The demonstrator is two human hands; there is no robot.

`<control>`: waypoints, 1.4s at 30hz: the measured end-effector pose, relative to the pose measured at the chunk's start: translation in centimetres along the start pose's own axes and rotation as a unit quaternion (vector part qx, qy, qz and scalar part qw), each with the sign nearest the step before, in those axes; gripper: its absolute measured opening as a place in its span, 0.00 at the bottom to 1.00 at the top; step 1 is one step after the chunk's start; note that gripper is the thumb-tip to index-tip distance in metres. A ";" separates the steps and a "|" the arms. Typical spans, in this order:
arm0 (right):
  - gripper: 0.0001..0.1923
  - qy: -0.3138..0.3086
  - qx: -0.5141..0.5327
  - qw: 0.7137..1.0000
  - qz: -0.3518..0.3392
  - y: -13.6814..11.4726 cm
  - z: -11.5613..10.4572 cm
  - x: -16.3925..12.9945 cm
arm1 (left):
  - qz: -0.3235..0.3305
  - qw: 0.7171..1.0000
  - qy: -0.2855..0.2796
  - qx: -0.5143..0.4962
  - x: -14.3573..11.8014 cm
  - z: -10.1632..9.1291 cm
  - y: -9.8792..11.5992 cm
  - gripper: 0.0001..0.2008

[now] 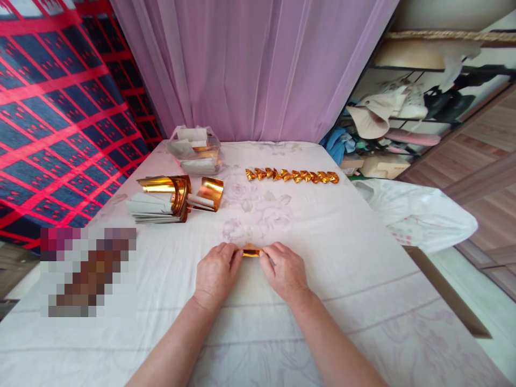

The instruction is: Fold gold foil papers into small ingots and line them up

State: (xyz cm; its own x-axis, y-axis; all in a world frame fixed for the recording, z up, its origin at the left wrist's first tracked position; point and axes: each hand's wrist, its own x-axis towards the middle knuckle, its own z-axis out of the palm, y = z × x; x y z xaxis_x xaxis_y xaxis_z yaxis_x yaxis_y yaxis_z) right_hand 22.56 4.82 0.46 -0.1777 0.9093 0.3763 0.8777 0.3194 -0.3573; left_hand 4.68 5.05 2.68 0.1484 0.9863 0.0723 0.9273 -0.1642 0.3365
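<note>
A small rolled or folded piece of gold foil paper [251, 253] lies between my hands over the middle of the cloth. My left hand [217, 270] pinches its left end, and my right hand [285, 269] pinches its right end. Further off, a row of folded gold foil pieces [296, 176] runs from the centre to the right. At the left is a stack of gold foil paper sheets [161, 201], curled, with pale backs. Beside the stack, a loose gold sheet [211, 193] curls upward.
A clear plastic bag [195, 150] of more sheets stands at the back left. The table has a pale floral cloth [258, 333]. A purple curtain [258, 70] hangs behind. To the right are a white plastic bag [427, 212] and shelves with shoes [409, 105]. A pixelated patch covers something at left.
</note>
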 end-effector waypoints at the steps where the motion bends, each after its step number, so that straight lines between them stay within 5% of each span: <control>1: 0.13 0.002 0.000 1.000 -0.001 0.0 0.0 0.0 | 0.000 1.000 -0.001 0.001 0.0 0.0 0.0 0.11; 42: 0.14 -0.002 0.088 0.995 -0.044 0.1 -0.2 0.3 | 0.045 0.999 -0.001 0.012 -0.2 0.4 0.2 0.13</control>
State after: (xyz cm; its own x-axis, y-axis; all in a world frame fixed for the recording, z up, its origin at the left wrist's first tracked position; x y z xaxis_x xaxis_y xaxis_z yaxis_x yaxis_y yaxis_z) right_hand 22.65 5.07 0.73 -0.2533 0.8767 0.4089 0.7669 0.4396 -0.4675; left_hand 4.92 4.80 2.36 0.2321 0.9676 0.0997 0.9181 -0.2518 0.3062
